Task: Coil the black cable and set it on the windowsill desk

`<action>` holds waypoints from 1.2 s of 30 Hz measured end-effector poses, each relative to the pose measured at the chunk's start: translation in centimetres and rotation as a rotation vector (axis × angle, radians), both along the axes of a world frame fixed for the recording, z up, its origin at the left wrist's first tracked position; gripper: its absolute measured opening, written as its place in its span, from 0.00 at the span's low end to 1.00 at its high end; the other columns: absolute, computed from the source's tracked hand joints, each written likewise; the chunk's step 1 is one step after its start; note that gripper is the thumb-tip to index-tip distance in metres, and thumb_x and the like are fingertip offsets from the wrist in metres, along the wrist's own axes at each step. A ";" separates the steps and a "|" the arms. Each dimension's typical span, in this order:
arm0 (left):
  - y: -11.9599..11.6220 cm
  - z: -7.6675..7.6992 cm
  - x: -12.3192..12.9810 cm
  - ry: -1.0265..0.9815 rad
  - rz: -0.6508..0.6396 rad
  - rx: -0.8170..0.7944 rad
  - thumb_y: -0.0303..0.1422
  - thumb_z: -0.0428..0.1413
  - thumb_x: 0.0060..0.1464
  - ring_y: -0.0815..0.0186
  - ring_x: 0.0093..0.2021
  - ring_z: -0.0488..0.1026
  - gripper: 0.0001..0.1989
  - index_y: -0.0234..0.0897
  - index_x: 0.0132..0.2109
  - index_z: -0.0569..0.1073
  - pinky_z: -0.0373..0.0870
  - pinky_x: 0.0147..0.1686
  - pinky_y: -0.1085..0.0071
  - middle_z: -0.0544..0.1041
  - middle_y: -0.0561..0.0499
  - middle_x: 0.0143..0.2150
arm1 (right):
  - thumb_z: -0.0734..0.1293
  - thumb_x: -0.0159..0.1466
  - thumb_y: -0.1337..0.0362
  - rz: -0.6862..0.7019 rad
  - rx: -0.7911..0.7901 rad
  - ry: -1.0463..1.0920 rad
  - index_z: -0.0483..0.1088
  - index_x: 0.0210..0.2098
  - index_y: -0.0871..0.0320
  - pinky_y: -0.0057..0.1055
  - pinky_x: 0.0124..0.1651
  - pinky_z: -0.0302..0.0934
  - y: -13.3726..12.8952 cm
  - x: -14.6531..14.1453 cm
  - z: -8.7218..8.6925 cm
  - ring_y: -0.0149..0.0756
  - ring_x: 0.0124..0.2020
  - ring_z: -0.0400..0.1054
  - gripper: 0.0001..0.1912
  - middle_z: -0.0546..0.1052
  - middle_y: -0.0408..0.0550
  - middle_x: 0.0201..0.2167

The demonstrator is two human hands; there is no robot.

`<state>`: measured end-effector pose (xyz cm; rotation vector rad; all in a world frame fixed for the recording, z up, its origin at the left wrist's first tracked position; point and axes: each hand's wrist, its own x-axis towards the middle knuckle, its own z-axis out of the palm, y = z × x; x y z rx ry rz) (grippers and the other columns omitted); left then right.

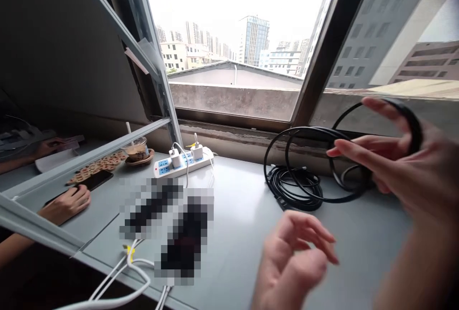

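Right hand [423, 171]: we are gripping a looped black cable [415, 126] between thumb and fingers, its loops hanging leftward above the counter [236, 238].
Left hand [292, 260]: we are hovering it in front, apart from the cable, fingers bent and parted from the thumb.
Second coil: a coiled black cord [301, 188] is lying on the counter, just behind those hanging loops.
Power strip [168, 172]: it is carrying two white plug adapters [175, 158], well left of our hands.
Pixelated items: two dark shapes [188, 240] are lying before the strip, too obscured to name.
Far left: a co-worker's hand [73, 200] is resting near a smartphone [97, 179].
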<state>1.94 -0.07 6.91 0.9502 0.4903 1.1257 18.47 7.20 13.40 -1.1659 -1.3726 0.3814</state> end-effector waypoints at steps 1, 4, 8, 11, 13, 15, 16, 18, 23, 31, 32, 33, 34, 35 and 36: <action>0.6 0.7 -0.4 0.141 0.124 0.039 0.43 0.52 0.51 0.63 0.38 0.67 0.14 0.38 0.37 0.72 0.62 0.42 0.68 0.71 0.49 0.34 | 0.75 0.48 0.54 0.000 -0.025 -0.017 0.61 0.58 0.51 0.19 0.07 0.45 0.0 0.0 0.5 0.20 0.09 0.51 0.40 0.76 0.48 0.25; 2.4 2.5 -1.2 0.599 0.302 0.224 0.48 0.43 0.59 0.58 0.47 0.65 0.21 0.41 0.42 0.74 0.57 0.50 0.63 0.71 0.47 0.42 | 0.73 0.50 0.53 0.060 -0.059 -0.030 0.57 0.60 0.52 0.19 0.07 0.46 0.1 -0.3 1.0 0.20 0.09 0.51 0.41 0.77 0.47 0.26; 5.4 4.0 -0.5 0.653 0.295 0.298 0.50 0.45 0.57 0.58 0.51 0.65 0.24 0.40 0.49 0.72 0.58 0.52 0.64 0.72 0.47 0.46 | 0.74 0.50 0.55 0.152 -0.046 -0.075 0.56 0.60 0.52 0.18 0.08 0.47 -0.3 -0.8 0.8 0.21 0.11 0.53 0.41 0.74 0.41 0.22; 8.0 5.2 0.8 0.422 0.244 0.263 0.48 0.48 0.57 0.60 0.45 0.70 0.22 0.33 0.42 0.74 0.63 0.48 0.67 0.75 0.46 0.39 | 0.72 0.53 0.55 0.263 -0.071 -0.133 0.56 0.60 0.51 0.19 0.09 0.49 -0.9 -0.8 0.7 0.22 0.11 0.55 0.38 0.73 0.38 0.22; 9.3 6.2 1.4 0.335 0.231 0.251 0.45 0.52 0.56 0.62 0.41 0.72 0.18 0.32 0.39 0.74 0.65 0.46 0.68 0.76 0.47 0.36 | 0.67 0.58 0.53 0.322 -0.072 -0.137 0.56 0.60 0.51 0.20 0.11 0.52 -1.1 -0.4 0.7 0.22 0.10 0.57 0.32 0.74 0.39 0.23; 10.1 7.2 1.7 0.299 0.240 0.242 0.40 0.53 0.56 0.64 0.38 0.74 0.14 0.32 0.39 0.73 0.66 0.44 0.70 0.77 0.47 0.35 | 0.62 0.62 0.51 0.314 -0.040 -0.113 0.58 0.59 0.51 0.21 0.12 0.54 -1.2 0.4 1.0 0.21 0.09 0.56 0.27 0.75 0.41 0.25; 10.4 7.7 1.7 0.291 0.252 0.237 0.38 0.52 0.57 0.65 0.36 0.75 0.12 0.31 0.38 0.72 0.67 0.43 0.71 0.77 0.47 0.35 | 0.60 0.63 0.51 0.286 -0.015 -0.093 0.59 0.58 0.52 0.21 0.12 0.53 -1.2 0.9 1.1 0.21 0.09 0.56 0.26 0.76 0.42 0.25; 10.6 8.5 1.3 0.299 0.305 0.235 0.34 0.48 0.58 0.66 0.32 0.76 0.10 0.32 0.38 0.70 0.70 0.37 0.72 0.78 0.47 0.34 | 0.58 0.64 0.50 0.206 0.039 -0.037 0.61 0.56 0.52 0.21 0.11 0.50 -1.1 2.1 1.4 0.20 0.08 0.54 0.24 0.77 0.44 0.25; 11.7 8.9 -0.6 0.423 0.671 0.357 0.36 0.43 0.60 0.71 0.10 0.62 0.10 0.36 0.36 0.65 0.48 0.08 0.78 0.72 0.54 0.19 | 0.61 0.63 0.49 -0.022 0.146 0.113 0.66 0.52 0.52 0.23 0.10 0.43 -0.6 4.3 1.9 0.22 0.07 0.50 0.22 0.75 0.43 0.20; 14.0 8.0 -1.6 0.305 0.858 0.490 0.45 0.46 0.59 0.70 0.12 0.66 0.14 0.43 0.36 0.51 0.54 0.07 0.78 0.71 0.57 0.23 | 0.61 0.61 0.49 -0.200 0.177 0.188 0.67 0.51 0.49 0.26 0.10 0.40 0.6 4.4 1.8 0.25 0.08 0.48 0.21 0.73 0.43 0.19; 14.1 7.9 -1.5 0.335 0.829 0.448 0.45 0.49 0.58 0.68 0.13 0.68 0.16 0.43 0.36 0.50 0.57 0.07 0.77 0.73 0.55 0.27 | 0.60 0.62 0.48 -0.176 0.170 0.183 0.66 0.52 0.49 0.26 0.10 0.40 0.8 4.0 1.8 0.25 0.08 0.48 0.22 0.74 0.43 0.19; 14.2 7.8 -1.4 0.377 0.787 0.397 0.46 0.51 0.56 0.67 0.15 0.70 0.18 0.43 0.36 0.49 0.61 0.08 0.75 0.74 0.52 0.33 | 0.59 0.62 0.47 -0.151 0.166 0.175 0.65 0.54 0.50 0.26 0.09 0.40 1.0 3.5 1.7 0.25 0.08 0.48 0.24 0.74 0.44 0.20; 14.2 7.7 -1.3 0.423 0.725 0.349 0.46 0.54 0.54 0.66 0.15 0.71 0.20 0.43 0.36 0.49 0.65 0.10 0.73 0.74 0.49 0.38 | 0.57 0.63 0.47 -0.122 0.159 0.160 0.64 0.55 0.51 0.26 0.10 0.41 1.2 2.9 1.6 0.25 0.08 0.49 0.25 0.74 0.44 0.20; 14.2 7.6 -1.1 0.462 0.646 0.313 0.46 0.55 0.52 0.66 0.17 0.72 0.22 0.43 0.36 0.48 0.68 0.12 0.71 0.74 0.46 0.41 | 0.56 0.64 0.46 -0.083 0.146 0.137 0.63 0.55 0.53 0.26 0.10 0.42 1.4 2.2 1.5 0.25 0.08 0.50 0.26 0.75 0.44 0.20; 14.1 7.6 -0.8 0.484 0.562 0.296 0.46 0.56 0.52 0.64 0.19 0.74 0.23 0.43 0.37 0.48 0.71 0.15 0.69 0.74 0.44 0.43 | 0.55 0.64 0.46 -0.037 0.127 0.105 0.64 0.54 0.54 0.25 0.10 0.43 1.6 1.4 1.3 0.25 0.08 0.51 0.26 0.75 0.44 0.20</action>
